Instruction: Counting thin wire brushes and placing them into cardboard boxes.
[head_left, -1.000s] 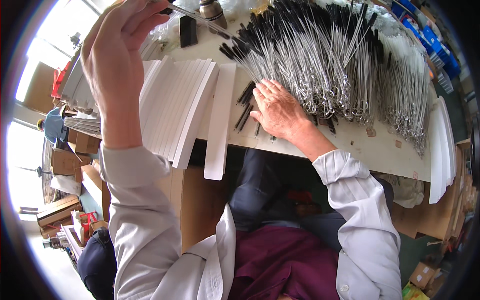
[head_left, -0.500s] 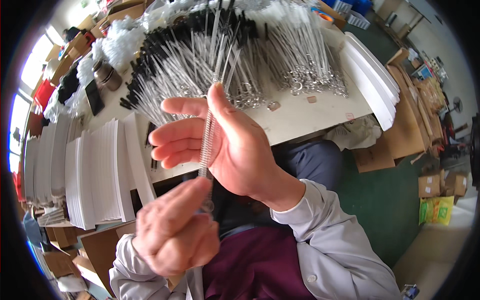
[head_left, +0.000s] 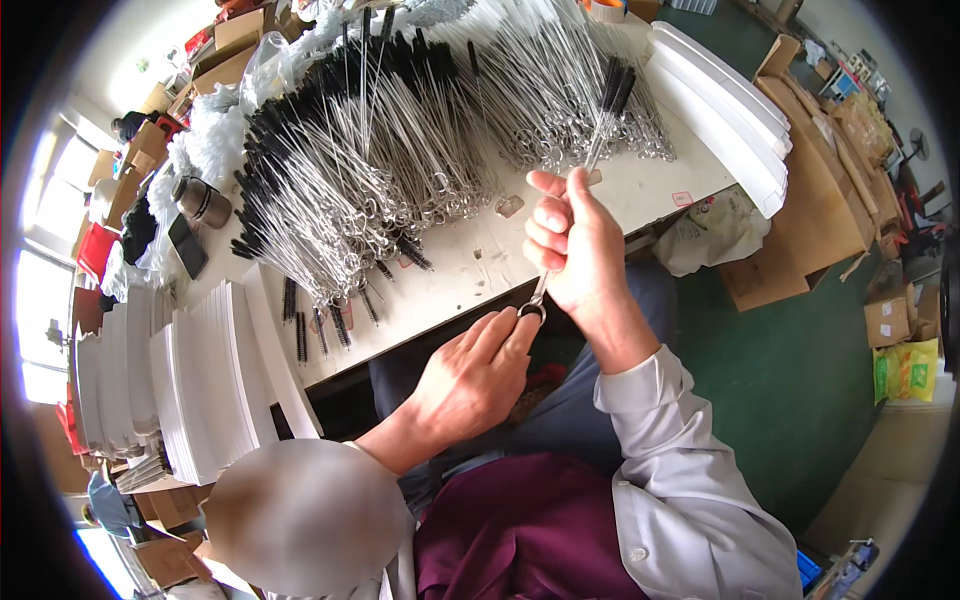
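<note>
A small bundle of long wire brushes [head_left: 598, 140] slants up through my right hand [head_left: 580, 245], which is closed around the stems. Black bristle heads stick out above that fist, over the far pile. At the lower end, looped metal rings show beside the fingertips of my left hand [head_left: 475, 370], which pinches them. How many brushes are in the bundle is hard to tell. On the table beyond lies a large heap of similar brushes [head_left: 350, 190], rings toward me, black heads mostly pointing away. A second heap [head_left: 560, 90] lies to its right.
White folded card strips [head_left: 215, 370] stand stacked at the left, and more white trays [head_left: 720, 110] lie at the right edge. A phone [head_left: 187, 247] and a brown flask [head_left: 202, 202] sit at the table's left. Opened cardboard [head_left: 810, 220] stands right of the table [head_left: 480, 270].
Both hands have shifted to the right with the bundle. My right hand has gone from open-palmed to closed around the stems. My left hand now pinches the ring end.
</note>
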